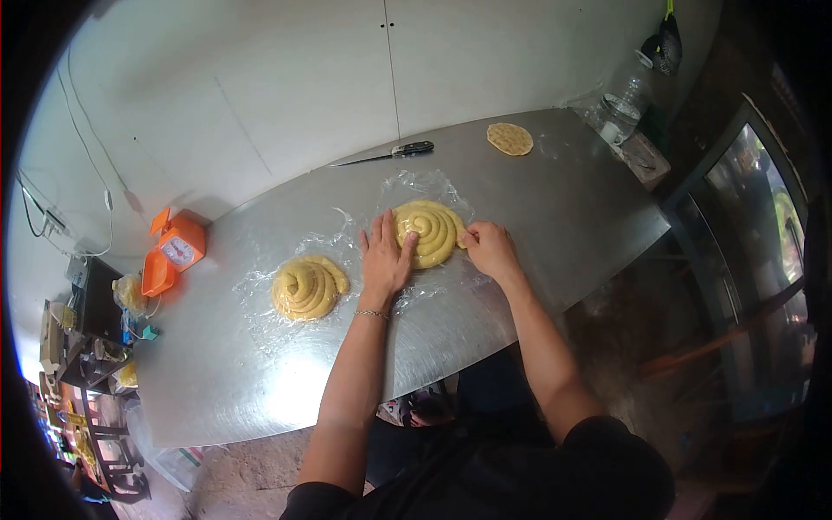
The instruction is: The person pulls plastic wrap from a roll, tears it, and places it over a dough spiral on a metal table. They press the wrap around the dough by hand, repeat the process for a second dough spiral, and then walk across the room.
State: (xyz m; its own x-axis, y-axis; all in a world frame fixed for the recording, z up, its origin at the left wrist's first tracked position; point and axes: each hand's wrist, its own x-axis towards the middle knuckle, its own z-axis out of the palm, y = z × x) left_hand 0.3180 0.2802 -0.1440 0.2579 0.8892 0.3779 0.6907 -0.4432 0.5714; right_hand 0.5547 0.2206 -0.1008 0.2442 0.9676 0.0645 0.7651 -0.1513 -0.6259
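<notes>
A yellow dough rope wound into a spiral coil (431,227) lies on clear plastic film in front of me. My left hand (386,258) rests against its left side, fingers stretched out and the thumb at the coil's lower edge. On the opposite side, my right hand (491,250) is closed, its fingertips pinching the outer tail of the rope. A second dough coil (305,290), taller in its centre, sits to the left on its own crumpled plastic film (256,293), apart from both hands.
The metal table (217,364) holds a black-handled knife (413,149) at the back and a flat round dough piece (510,139). An orange scale (180,247) stands on the left; a large clear plastic bottle (630,87) is at the right rear corner.
</notes>
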